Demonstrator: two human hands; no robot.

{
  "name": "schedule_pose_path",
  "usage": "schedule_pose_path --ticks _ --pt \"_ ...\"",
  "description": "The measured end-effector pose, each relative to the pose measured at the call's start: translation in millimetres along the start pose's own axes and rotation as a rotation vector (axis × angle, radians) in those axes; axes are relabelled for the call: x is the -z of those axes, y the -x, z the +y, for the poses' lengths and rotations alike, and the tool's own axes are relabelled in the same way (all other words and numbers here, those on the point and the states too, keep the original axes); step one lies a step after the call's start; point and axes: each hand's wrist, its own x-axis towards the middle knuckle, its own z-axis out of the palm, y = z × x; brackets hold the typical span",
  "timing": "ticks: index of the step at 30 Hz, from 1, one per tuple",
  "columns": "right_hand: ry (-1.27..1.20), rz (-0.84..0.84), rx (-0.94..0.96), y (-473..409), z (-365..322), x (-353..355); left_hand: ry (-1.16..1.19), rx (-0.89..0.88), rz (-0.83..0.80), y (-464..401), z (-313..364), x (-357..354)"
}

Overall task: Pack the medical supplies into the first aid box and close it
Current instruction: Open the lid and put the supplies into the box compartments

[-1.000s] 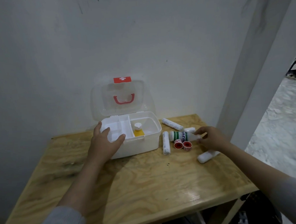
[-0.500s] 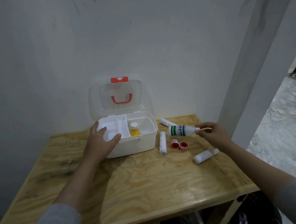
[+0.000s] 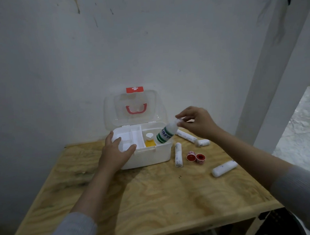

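The white first aid box (image 3: 152, 156) stands open on the wooden table, its clear lid (image 3: 112, 112) with a red handle upright against the wall. A small yellow bottle (image 3: 150, 141) with a white cap sits in the box's right compartment. My left hand (image 3: 114, 152) rests on the box's front left corner, thumb on the rim. My right hand (image 3: 195, 121) pinches the cap end of a white bottle with green bands (image 3: 166, 133), tilted with its base inside the right compartment.
Right of the box lie several white bandage rolls (image 3: 178, 154) (image 3: 185, 136) (image 3: 202, 142) (image 3: 224, 168) and two red tape rolls (image 3: 191, 156) (image 3: 200, 158). The table (image 3: 163, 197) ends at a white pillar (image 3: 267, 86) on the right, and a wall stands behind.
My right hand lifted the green-banded bottle off the table and carried it left, tipping its base into the box's right compartment. My left hand stayed on the box.
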Motion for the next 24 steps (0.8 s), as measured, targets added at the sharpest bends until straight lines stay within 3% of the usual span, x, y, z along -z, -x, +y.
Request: schedule_pose_path --ticks 8,20,24 --pt "0.174 -0.274 0.069 -14.2 -7.8 -47.4 0.005 -0.004 -0.001 0.0 -1.8 0.5" --pt "0.15 -0.2 0.009 18.6 1.7 -24.1 0.004 -0.008 0.0 -2.7 -4.5 -1.4" --pt "0.27 -0.26 -0.07 57.0 27.8 5.4 -0.008 -0.008 -0.002 -2.5 -2.9 -0.7"
